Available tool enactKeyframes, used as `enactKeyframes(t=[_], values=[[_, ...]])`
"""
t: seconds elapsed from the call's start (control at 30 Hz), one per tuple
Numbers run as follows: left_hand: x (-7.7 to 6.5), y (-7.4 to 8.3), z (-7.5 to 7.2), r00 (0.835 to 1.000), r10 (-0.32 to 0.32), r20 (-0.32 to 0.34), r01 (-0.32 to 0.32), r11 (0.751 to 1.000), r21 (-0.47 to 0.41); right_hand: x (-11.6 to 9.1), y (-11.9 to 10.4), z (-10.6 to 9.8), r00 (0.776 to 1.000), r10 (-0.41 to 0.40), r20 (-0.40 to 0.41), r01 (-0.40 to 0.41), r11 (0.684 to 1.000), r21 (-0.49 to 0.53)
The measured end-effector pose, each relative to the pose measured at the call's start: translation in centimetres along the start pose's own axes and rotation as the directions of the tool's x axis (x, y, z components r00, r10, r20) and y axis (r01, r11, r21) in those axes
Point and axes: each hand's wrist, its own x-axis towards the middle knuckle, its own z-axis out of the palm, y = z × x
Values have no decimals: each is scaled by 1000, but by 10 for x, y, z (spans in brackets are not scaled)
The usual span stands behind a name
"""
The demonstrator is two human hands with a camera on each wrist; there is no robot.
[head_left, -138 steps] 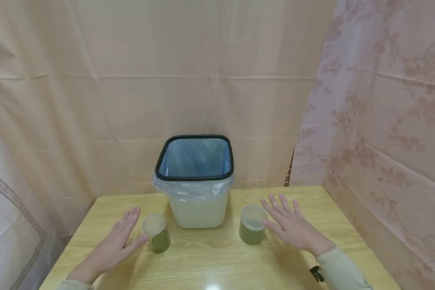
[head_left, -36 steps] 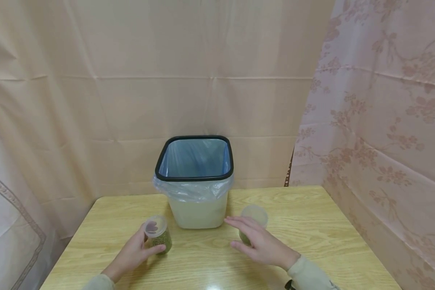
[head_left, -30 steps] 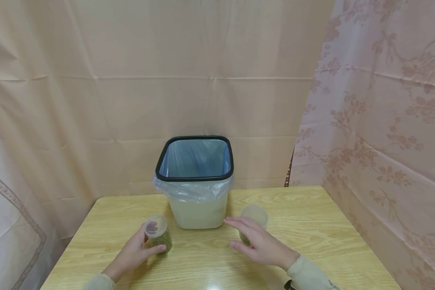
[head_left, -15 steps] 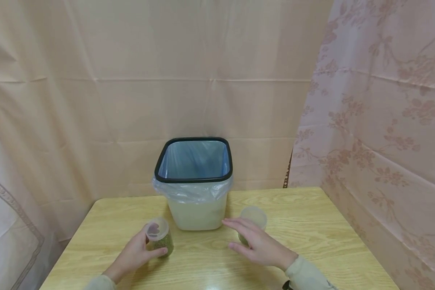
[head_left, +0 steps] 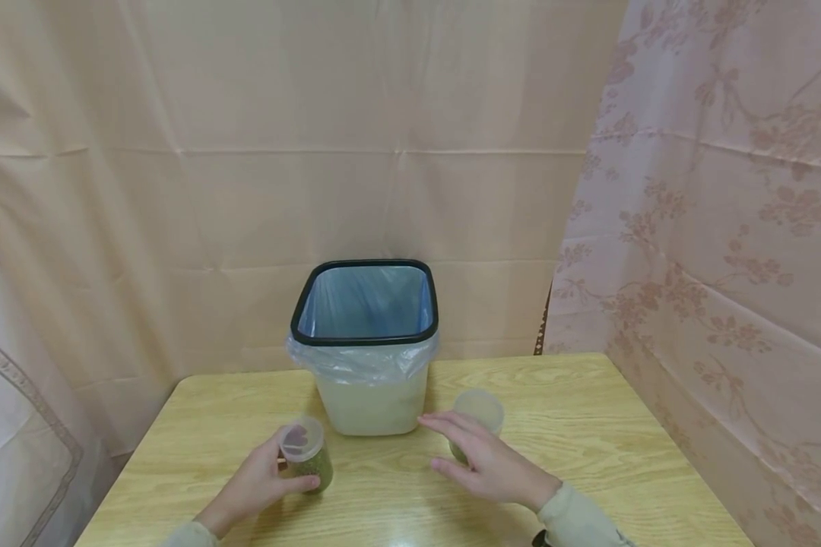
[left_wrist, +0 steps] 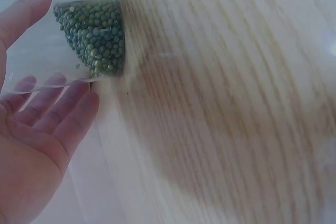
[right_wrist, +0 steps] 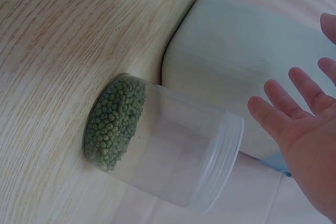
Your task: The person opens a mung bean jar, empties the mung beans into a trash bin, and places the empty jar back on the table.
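My left hand (head_left: 249, 482) holds a clear jar of green mung beans (head_left: 311, 460) at the left of the table, its thumb on the near side and its fingers behind. In the left wrist view the beans (left_wrist: 97, 40) lie at a slope, so the jar leans; whether its base touches the table I cannot tell. A wider clear jar (right_wrist: 173, 145) stands upright at the right, with a low layer of mung beans (right_wrist: 115, 121). My right hand (head_left: 489, 460) hovers in front of that jar, fingers spread and apart from it, hiding part of it in the head view.
Behind and between the jars stands a pale waste bin (head_left: 372, 403) with a black rim and a bluish liner. The wooden table (head_left: 554, 403) ends at a beige curtain (head_left: 246, 190), with a floral curtain (head_left: 739, 266) to the right.
My left hand, first outstretched beside its jar, has taken hold of it and shifted it slightly right and nearer. The right hand moved left to in front of the wider jar, then stayed.
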Motion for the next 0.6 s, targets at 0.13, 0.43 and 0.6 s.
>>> enactKeyframes(t=[0.13,0.43,0.6], values=[[0,1,0,999,31,27,-30,999,-34,-1,0,0,1000,8,2,-8,1000,7],[2,10,3,999,27,47,-25,999,-45,-2,2,0,999,4,33,-5,1000,28],[2,13,7,997,44,64,-43,999,-12,-1,0,-3,998,3,58,-5,999,36]])
